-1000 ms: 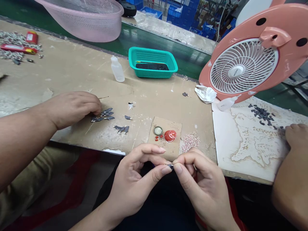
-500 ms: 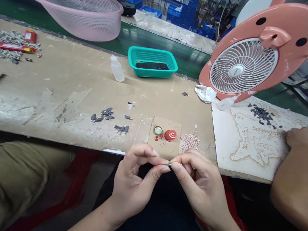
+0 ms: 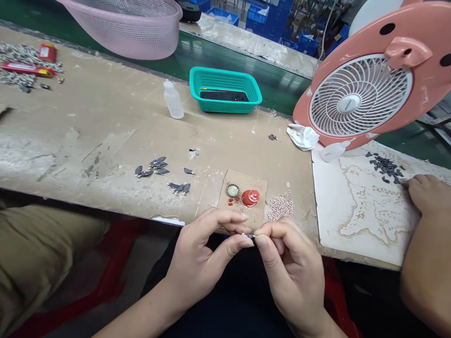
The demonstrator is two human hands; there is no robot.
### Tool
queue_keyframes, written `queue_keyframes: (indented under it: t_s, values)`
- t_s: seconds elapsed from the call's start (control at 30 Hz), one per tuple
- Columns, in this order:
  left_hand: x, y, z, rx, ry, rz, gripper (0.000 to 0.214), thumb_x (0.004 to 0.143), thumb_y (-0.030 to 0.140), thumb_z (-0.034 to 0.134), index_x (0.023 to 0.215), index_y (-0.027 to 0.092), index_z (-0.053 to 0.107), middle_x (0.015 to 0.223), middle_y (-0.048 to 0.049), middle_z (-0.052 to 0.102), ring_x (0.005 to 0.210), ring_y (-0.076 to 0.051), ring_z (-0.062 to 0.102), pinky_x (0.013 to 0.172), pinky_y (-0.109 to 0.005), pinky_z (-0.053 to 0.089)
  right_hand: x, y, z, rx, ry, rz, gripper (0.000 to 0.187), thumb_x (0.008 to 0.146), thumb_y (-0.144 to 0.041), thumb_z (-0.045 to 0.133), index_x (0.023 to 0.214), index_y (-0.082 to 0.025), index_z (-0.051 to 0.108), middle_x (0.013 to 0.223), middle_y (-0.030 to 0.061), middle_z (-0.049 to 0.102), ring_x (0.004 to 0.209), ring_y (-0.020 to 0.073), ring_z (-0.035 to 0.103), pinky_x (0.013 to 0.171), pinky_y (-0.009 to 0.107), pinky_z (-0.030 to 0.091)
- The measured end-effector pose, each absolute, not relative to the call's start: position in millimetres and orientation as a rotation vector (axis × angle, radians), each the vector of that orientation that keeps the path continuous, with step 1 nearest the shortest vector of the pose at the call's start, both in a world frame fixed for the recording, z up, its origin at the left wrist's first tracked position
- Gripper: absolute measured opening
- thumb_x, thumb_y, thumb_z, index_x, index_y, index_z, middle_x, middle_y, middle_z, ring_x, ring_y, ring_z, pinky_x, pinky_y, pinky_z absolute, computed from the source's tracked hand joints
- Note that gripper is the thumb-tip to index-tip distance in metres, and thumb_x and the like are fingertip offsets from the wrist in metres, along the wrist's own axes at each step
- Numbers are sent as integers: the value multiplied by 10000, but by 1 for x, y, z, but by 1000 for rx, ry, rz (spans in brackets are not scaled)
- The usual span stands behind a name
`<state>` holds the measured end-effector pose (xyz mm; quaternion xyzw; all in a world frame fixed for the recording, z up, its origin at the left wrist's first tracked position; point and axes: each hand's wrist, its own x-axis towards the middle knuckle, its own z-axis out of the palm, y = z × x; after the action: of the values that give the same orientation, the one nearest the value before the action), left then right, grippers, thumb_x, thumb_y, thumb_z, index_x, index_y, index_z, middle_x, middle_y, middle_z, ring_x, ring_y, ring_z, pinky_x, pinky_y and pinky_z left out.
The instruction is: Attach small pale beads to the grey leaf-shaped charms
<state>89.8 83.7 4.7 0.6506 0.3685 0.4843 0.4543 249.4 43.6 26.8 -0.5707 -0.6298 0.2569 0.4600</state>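
My left hand (image 3: 202, 256) and my right hand (image 3: 292, 265) meet above the bench's front edge, their fingertips pinching a small dark piece (image 3: 249, 237) with a thin bright bit at one end. Most of it is hidden by my fingers. Just beyond them lies a cardboard square (image 3: 225, 199) holding a beaded bottle cap (image 3: 232, 190) and a red lid (image 3: 251, 198). Pinkish beads (image 3: 280, 206) lie to its right. Several grey leaf-shaped pieces (image 3: 152, 169) sit further left, out of reach of my fingertips.
A co-worker's hand (image 3: 428, 197) touches dark pieces (image 3: 384, 166) on a stained white board (image 3: 366, 220). A pink fan (image 3: 359, 94), white cloth (image 3: 303, 137), dropper bottle (image 3: 173, 100), teal basket (image 3: 225, 91) and pink mesh basket (image 3: 123, 35) stand around the bench.
A person's hand beside the grey pieces at left has withdrawn from view. The co-worker's hand at right has moved up to the dark pieces. My hands keep their pinch, shifted slightly.
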Motion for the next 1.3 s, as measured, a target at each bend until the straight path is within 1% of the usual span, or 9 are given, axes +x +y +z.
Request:
queue_keyframes:
  t_s: [0.07,0.13,0.3,0.47,0.7,0.8,0.97,1.17,1.3]
  values:
    - [88,88,7,1708,912,1155,93,883,154,721,911,226,670,804,47,713,742,-87,658,712,-184,530,249,44,26,-1404,-1570,588,106,940,-146,586,889,-228,630,702,-60,480,594,90,449,548,230,369]
    - [88,91,8,1766,887,1153,95,897,142,698,838,204,656,765,40,697,715,-95,629,683,-207,507,250,44,26,-1407,-1576,587,102,939,-147,593,893,-226,638,700,-60,484,594,89,451,547,231,367]
    - [91,91,6,1859,820,1267,137,893,67,663,826,185,645,763,16,694,720,-116,617,705,-247,499,254,46,32,-1411,-1542,708,119,941,-186,608,845,-227,663,655,-62,456,568,90,441,525,232,355]
    - [92,91,7,1950,799,1307,112,919,118,640,839,197,642,749,-5,699,681,-142,621,666,-284,501,255,44,37,-1400,-1532,772,139,938,-188,608,819,-221,671,646,-51,462,576,101,445,532,244,360]
    - [92,90,5,2008,813,1327,125,903,90,634,846,202,645,729,0,697,640,-139,623,637,-280,506,254,43,30,-1395,-1556,741,123,930,-152,607,862,-220,685,639,-51,468,555,101,442,522,242,364]
    - [91,91,2,1973,821,1294,147,890,61,639,844,200,650,745,-3,706,664,-140,635,653,-275,514,258,45,27,-1386,-1566,782,108,928,-173,634,894,-235,716,628,-58,472,534,93,440,504,231,357]
    - [90,94,2,1908,805,1269,112,885,96,681,829,193,667,748,-2,722,678,-136,653,670,-262,527,264,49,28,-1394,-1503,860,89,927,-225,658,917,-257,741,621,-58,485,539,93,468,514,225,386]
    - [90,95,2,1903,814,1243,111,899,126,663,815,199,665,729,-6,720,651,-143,644,636,-264,527,262,49,28,-1426,-1517,845,120,931,-228,635,834,-217,705,609,-57,460,535,93,440,509,234,360]
    - [93,92,-2,1930,817,1252,123,882,93,663,824,201,658,732,-3,712,650,-145,631,638,-272,512,260,49,25,-1428,-1529,845,120,933,-216,628,847,-216,710,621,-54,461,542,93,444,514,235,362]
